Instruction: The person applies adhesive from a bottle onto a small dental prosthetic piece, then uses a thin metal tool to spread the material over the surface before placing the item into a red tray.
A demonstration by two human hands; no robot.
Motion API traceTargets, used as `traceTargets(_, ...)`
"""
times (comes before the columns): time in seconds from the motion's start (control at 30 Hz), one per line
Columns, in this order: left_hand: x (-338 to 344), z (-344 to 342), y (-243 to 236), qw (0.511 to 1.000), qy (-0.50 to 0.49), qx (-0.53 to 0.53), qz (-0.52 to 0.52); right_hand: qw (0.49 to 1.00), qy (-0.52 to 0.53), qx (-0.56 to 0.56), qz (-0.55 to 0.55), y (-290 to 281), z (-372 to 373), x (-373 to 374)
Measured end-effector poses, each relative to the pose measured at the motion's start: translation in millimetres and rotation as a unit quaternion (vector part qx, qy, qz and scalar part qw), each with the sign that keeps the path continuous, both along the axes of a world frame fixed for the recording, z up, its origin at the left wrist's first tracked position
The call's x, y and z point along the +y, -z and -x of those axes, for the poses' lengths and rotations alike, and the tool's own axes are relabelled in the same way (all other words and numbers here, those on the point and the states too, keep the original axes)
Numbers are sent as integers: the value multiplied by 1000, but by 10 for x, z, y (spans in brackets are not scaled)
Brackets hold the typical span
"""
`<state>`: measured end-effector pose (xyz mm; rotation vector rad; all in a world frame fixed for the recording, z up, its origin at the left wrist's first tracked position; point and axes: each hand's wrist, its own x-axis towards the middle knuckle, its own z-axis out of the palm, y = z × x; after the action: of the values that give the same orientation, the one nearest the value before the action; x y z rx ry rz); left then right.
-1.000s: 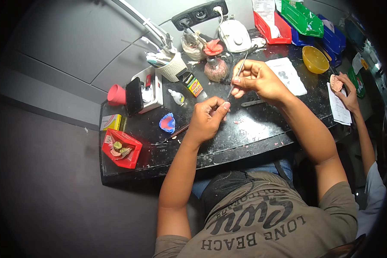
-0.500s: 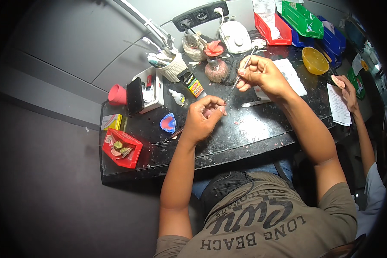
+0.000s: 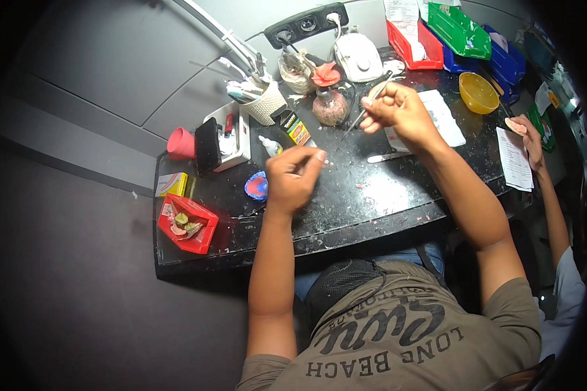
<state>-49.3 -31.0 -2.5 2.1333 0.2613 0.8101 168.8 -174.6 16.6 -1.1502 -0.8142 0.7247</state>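
Observation:
My right hand point(image 3: 401, 114) pinches a slim metal instrument point(image 3: 352, 127), its thin tip pointing down-left over the dark bench. My left hand point(image 3: 293, 176) is below and left of it, fingers curled and thumb near the forefinger; what it holds, if anything, I cannot make out. Beside the left hand sit a blue tray with red material point(image 3: 255, 186), a small white dropper bottle point(image 3: 270, 146) and a black box with coloured bands point(image 3: 290, 127). A flat metal spatula point(image 3: 388, 157) lies below a white paper point(image 3: 440, 117) with grey stains.
A red bin point(image 3: 182, 238), pink cup point(image 3: 180, 143), white container point(image 3: 238, 133), tool holder point(image 3: 264, 104), powder flask point(image 3: 331, 109), white device point(image 3: 360, 55), yellow bowl point(image 3: 478, 91) and coloured bins point(image 3: 460, 32) crowd the bench point(image 3: 346, 215). At right, another person's hand point(image 3: 533, 146) holds a pink cast point(image 3: 515, 127).
My left hand has moved left and slightly down, away from the instrument's tip. My right hand has risen slightly to the right, then held nearly steady with the instrument.

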Motion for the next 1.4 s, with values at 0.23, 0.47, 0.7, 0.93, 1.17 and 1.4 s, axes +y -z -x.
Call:
traceTargets(0.23, 149, 46, 49, 995, -47, -81, 40, 1000, 8, 8, -10, -20, 15, -1)
traceTargets(0.47, -118, -77, 8, 999, -6, -35, 5, 999, -15, 34, 24, 19, 141, 22)
traceTargets(0.7, -132, -114, 98, 1000, 4, -6, 17, 998, -12, 39, 37, 21, 235, 35)
traceTargets(0.93, -108, -131, 121, 973, 73, 47, 214, 1000, -20, 22, 11, 30, 184, 36)
traceTargets(1.17, -65, -123, 145, 959, 115, 45, 256, 1000, -15, 10, 12, 46, 174, 42)
traceTargets(1.4, -32, -93, 180, 967, 97, 35, 233, 1000, -7, 10, 13, 42, 158, 33)
